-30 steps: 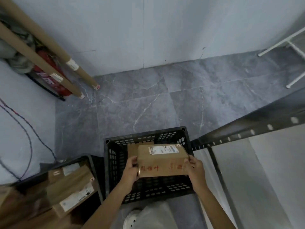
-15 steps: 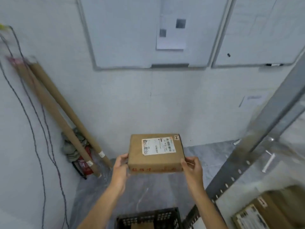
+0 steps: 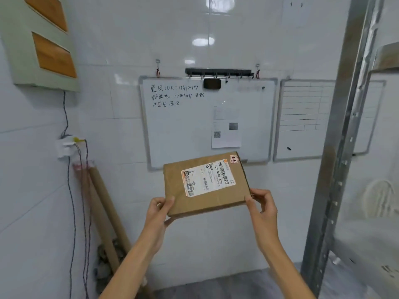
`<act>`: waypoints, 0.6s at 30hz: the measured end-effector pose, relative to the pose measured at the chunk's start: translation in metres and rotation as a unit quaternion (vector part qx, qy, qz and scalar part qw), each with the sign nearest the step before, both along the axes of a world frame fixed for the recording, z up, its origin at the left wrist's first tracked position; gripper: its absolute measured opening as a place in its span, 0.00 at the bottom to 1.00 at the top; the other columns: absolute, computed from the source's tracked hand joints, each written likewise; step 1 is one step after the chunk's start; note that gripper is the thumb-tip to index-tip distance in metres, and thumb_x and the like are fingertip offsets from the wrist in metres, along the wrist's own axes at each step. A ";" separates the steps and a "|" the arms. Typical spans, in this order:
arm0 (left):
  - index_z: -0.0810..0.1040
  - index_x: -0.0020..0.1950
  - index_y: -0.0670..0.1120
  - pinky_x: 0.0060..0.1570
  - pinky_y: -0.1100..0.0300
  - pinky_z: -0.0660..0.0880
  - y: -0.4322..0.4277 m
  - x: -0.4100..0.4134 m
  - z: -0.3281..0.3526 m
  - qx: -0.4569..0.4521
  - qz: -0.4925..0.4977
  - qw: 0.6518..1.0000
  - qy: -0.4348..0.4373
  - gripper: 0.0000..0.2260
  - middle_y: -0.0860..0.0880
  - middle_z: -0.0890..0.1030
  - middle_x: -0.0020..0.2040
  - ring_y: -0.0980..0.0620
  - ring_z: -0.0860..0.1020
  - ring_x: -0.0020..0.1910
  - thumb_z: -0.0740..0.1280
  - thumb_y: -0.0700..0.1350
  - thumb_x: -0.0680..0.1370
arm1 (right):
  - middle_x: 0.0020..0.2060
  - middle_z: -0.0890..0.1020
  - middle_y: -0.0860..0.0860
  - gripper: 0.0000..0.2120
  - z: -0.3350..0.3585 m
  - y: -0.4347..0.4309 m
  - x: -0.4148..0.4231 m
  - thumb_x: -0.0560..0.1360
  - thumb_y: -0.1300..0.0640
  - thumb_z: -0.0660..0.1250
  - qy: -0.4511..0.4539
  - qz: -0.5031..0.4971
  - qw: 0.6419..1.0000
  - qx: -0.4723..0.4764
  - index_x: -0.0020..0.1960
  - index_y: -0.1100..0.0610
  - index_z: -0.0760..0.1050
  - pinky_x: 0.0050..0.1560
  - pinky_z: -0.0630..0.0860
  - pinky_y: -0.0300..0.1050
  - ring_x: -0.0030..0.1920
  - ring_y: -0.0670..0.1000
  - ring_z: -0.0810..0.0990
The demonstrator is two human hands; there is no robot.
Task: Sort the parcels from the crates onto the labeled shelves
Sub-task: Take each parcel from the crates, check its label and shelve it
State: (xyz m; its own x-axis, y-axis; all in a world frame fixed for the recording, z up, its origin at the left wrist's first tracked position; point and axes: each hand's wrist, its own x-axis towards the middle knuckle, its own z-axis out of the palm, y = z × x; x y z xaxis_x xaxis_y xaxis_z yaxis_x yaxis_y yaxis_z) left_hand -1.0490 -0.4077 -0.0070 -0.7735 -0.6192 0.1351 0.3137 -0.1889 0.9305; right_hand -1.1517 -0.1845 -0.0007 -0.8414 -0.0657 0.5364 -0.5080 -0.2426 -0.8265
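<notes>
Both hands up w/ one brown parcel (image 3: 205,186) held in the air in front of the whiteboard (image 3: 183,126). Left hand (image 3: 158,212) fingers wrapped on its near-left corner, right hand (image 3: 264,207) fingers pinching the near-right corner. Parcel tilted, white shipping label (image 3: 208,180) facing up. Metal shelf upright (image 3: 345,137) just to the right; cardboard tubes (image 3: 103,208) lean on wall at left.

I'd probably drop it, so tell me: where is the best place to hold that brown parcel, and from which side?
By its two near corners, one from each side. The brown parcel is flat and wide, so the left hand and right hand pinching opposite edges likely steady it and leave the shipping label facing up, uncovered.
</notes>
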 end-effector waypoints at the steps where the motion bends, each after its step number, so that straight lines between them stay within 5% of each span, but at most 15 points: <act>1: 0.67 0.40 0.49 0.43 0.58 0.74 -0.001 0.004 0.003 -0.008 -0.005 1.000 0.001 0.10 0.48 0.77 0.46 0.55 0.77 0.44 0.67 0.46 0.76 | 0.48 0.80 0.46 0.08 0.005 0.000 0.003 0.76 0.63 0.66 0.009 0.002 1.000 -0.003 0.51 0.51 0.74 0.51 0.73 0.35 0.51 0.42 0.78; 10: 0.69 0.46 0.46 0.46 0.54 0.79 0.000 0.027 -0.002 0.001 -0.098 0.994 0.053 0.15 0.47 0.82 0.51 0.51 0.81 0.51 0.72 0.47 0.67 | 0.57 0.76 0.45 0.14 0.018 0.004 0.023 0.76 0.54 0.66 -0.016 -0.011 1.000 -0.023 0.60 0.48 0.71 0.60 0.74 0.45 0.59 0.43 0.75; 14: 0.68 0.45 0.46 0.45 0.52 0.78 0.014 0.026 -0.011 0.054 -0.097 0.992 0.064 0.13 0.45 0.79 0.50 0.50 0.79 0.49 0.71 0.45 0.68 | 0.65 0.69 0.49 0.38 0.011 -0.002 0.037 0.66 0.41 0.67 -0.169 0.125 0.977 -0.033 0.73 0.43 0.55 0.63 0.73 0.57 0.65 0.52 0.72; 18: 0.70 0.52 0.44 0.42 0.54 0.80 0.035 0.026 -0.018 0.055 -0.117 0.989 0.068 0.20 0.43 0.80 0.55 0.50 0.82 0.50 0.73 0.46 0.65 | 0.61 0.77 0.48 0.38 -0.004 -0.015 0.052 0.66 0.43 0.70 -0.191 0.233 0.952 -0.049 0.72 0.43 0.59 0.61 0.74 0.61 0.62 0.52 0.77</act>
